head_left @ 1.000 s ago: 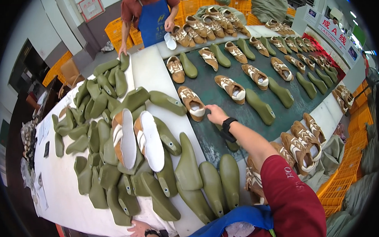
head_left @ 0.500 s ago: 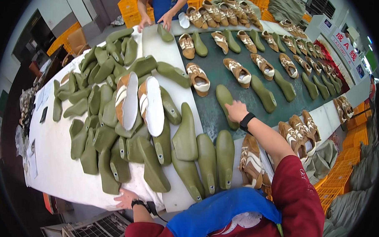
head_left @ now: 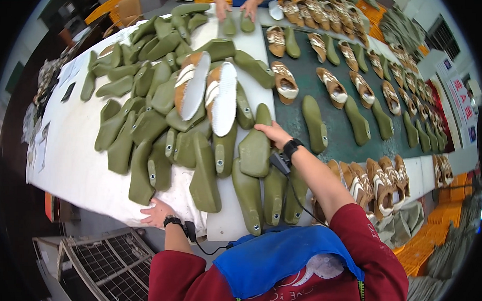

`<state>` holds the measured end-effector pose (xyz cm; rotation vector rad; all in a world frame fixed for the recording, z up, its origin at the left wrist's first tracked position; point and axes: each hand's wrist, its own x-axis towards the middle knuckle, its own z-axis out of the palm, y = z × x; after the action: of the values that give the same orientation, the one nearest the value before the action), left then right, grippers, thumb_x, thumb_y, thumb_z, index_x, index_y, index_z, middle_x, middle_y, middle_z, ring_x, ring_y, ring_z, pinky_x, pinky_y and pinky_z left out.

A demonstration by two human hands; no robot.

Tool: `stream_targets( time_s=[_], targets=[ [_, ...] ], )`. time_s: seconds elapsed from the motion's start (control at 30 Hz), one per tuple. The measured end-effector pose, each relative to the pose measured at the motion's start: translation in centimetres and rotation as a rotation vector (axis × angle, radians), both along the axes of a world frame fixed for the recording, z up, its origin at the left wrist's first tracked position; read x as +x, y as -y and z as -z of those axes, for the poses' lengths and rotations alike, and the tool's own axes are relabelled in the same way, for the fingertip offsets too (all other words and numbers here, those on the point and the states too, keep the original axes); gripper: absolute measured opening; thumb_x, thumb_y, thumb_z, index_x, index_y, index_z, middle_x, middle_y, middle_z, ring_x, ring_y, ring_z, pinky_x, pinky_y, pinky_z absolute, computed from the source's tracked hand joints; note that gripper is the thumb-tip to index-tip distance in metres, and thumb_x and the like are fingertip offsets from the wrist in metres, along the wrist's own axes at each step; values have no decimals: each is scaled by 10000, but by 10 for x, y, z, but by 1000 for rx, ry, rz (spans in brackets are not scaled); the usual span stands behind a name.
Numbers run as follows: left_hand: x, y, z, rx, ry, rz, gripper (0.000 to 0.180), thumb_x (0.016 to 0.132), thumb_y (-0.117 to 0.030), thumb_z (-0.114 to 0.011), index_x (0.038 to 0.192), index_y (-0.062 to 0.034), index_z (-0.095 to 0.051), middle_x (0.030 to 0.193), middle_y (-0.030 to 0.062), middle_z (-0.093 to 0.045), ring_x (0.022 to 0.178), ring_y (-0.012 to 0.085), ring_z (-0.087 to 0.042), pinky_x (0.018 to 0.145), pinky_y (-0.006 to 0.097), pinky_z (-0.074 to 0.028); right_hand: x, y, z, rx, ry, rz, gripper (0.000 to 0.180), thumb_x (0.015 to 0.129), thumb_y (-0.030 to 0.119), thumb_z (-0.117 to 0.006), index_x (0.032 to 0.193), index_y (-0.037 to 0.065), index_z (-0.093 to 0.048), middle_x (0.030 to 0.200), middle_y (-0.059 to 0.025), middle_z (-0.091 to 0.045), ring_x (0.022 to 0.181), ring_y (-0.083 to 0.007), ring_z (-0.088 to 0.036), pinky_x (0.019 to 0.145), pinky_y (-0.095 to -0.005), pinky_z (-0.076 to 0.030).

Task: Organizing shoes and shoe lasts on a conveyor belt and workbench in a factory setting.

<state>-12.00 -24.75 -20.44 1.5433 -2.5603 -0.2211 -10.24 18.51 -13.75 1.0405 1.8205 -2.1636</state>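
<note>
My right hand has its fingers bent round the edge of a green shoe last, which lies on top of other lasts at the pile's right side. My left hand lies at the front edge of the white-covered table, fingers spread, holding nothing. Just beyond my right hand is the green belt, where another last lies. Two brown and white shoes rest on the pile of lasts with their white soles showing.
Across the table, a co-worker's hands touch two lasts. Rows of shoes and lasts cover the belt. More shoes stand along its near edge. A wire-mesh rack is below on the left; orange crates are at the right.
My right hand has left the last on the belt and come left onto one at the pile. My left hand stays at the table edge. The co-worker now handles two lasts.
</note>
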Motion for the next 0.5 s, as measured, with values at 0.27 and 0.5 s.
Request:
stream_targets(
  time_s=[0.27, 0.5],
  targets=[
    [4, -6, -7, -36, -71, 4, 698, 829, -573, -386, 1361, -127, -313, 1413, 259, -203, 1194, 380, -380, 915, 492, -388, 37, -6, -34, -588, -112, 41, 351, 874, 277, -565, 1111, 19, -543, 1065, -102, -601, 985, -229, -567, 898, -357, -447],
    [5, -7, -8, -67, -141, -12, 689, 814, -546, -423, 1348, -120, -331, 1402, 252, -224, 1179, 374, -388, 899, 493, -397, 74, 66, -45, -84, -34, -170, 470, 860, 283, -588, 1208, -1, -450, 1105, -148, -574, 1000, -238, -571, 866, -368, -469]
  ],
)
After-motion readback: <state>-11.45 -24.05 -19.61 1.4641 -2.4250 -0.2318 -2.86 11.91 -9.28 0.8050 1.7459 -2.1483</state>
